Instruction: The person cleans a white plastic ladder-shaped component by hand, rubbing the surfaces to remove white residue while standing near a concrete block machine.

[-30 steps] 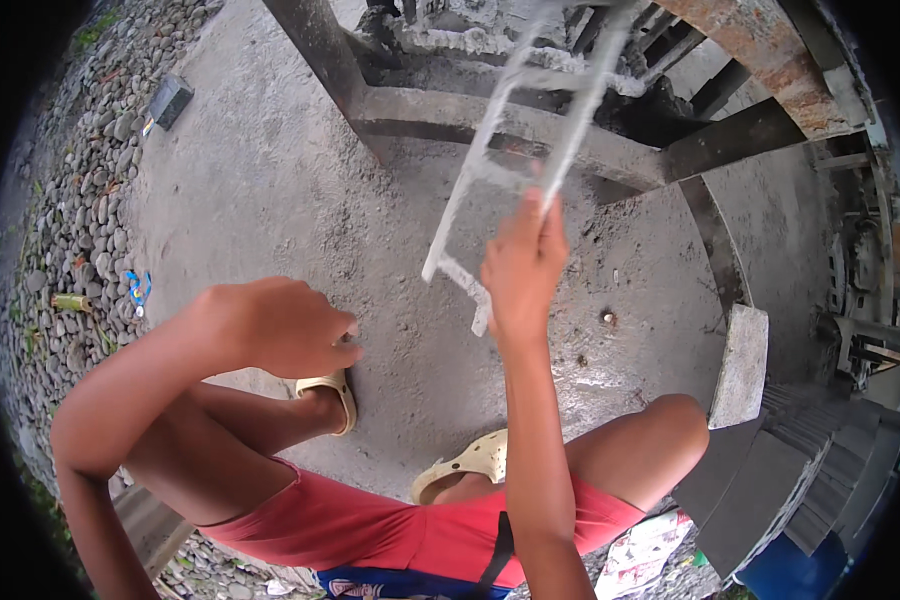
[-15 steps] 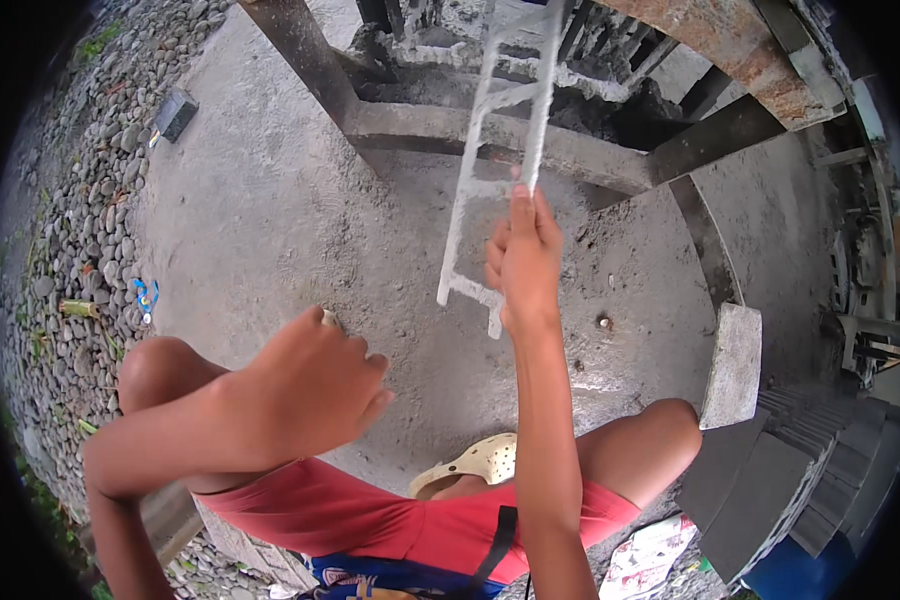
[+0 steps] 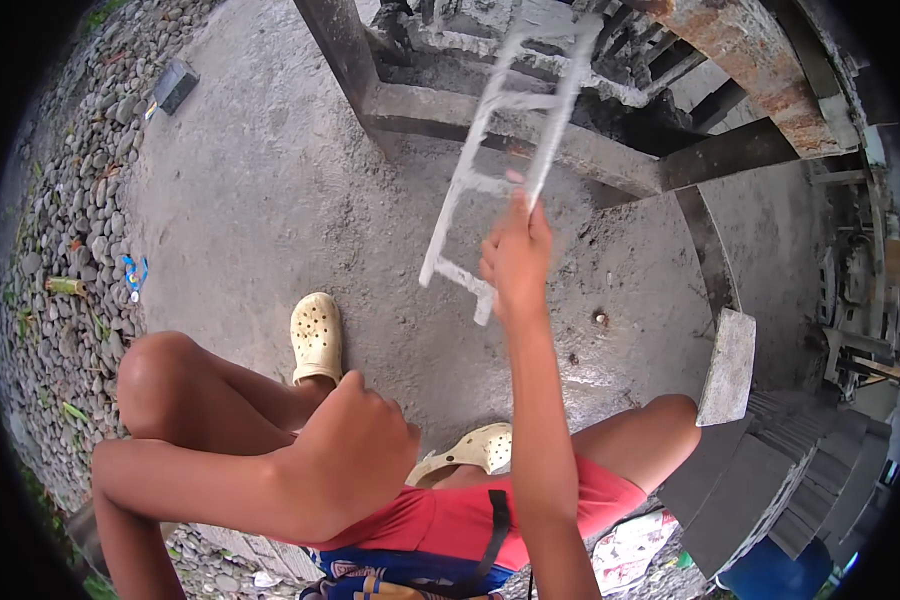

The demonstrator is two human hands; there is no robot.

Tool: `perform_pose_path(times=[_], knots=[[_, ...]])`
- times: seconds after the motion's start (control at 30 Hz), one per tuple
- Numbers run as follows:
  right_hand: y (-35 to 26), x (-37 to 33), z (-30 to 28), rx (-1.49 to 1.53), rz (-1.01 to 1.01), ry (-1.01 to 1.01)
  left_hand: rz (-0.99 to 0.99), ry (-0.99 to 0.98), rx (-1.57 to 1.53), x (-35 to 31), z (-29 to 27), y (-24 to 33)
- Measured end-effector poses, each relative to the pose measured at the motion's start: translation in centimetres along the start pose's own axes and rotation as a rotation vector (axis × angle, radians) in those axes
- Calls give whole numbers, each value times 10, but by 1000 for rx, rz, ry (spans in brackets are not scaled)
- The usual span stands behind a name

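I hold a pale, ladder-shaped frame [image 3: 500, 160] of grey-white bars up off the concrete floor [image 3: 270, 200], its lower end over the middle of the slab and its upper end blurred against the dark machine frame [image 3: 530, 120] at the far edge. My right hand [image 3: 515, 262] is closed around its right rail near the bottom rungs. My left hand [image 3: 355, 455] is curled into a loose fist with nothing in it, hovering above my left knee. Below it my two cream clogs [image 3: 316, 336] stand on the concrete near the slab's near edge. To the right a thin grey slab [image 3: 727, 366] leans by a stack of grey blocks [image 3: 780, 470], and a rusty beam [image 3: 740, 70] crosses the far right corner. Along the left edge of the concrete lies a gravel bed [image 3: 60, 240], with a blue scrap [image 3: 133, 272] and a small green-yellow package [image 3: 65, 286] on it; a dark flat box [image 3: 173, 86] sits near the far left corner. A crumpled printed wrapper [image 3: 630, 545] lies by my right thigh, partly hidden; the picture's rim is black.
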State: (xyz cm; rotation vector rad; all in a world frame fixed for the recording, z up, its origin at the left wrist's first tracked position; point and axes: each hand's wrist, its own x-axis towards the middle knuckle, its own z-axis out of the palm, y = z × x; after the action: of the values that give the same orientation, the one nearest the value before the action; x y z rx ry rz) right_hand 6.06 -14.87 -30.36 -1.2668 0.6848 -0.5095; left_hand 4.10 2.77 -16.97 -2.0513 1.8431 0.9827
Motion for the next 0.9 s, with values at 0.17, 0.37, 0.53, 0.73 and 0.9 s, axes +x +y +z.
perform_pose_path(times=[0.17,0.37,0.53,0.73,0.9], knots=[[-31,-2,-13,-34,122,-125,49,-4,-4,-4,0,2],[-21,-5,-3,41,342,-202,78,-14,18,0,-4,8],[-22,-4,21,60,102,-175,-1,-25,58,3,-4,14],[-23,12,36,147,402,-321,95,-87,35,2,-7,20],[-39,21,36,136,136,-137,88,-153,30,-7,-21,26]])
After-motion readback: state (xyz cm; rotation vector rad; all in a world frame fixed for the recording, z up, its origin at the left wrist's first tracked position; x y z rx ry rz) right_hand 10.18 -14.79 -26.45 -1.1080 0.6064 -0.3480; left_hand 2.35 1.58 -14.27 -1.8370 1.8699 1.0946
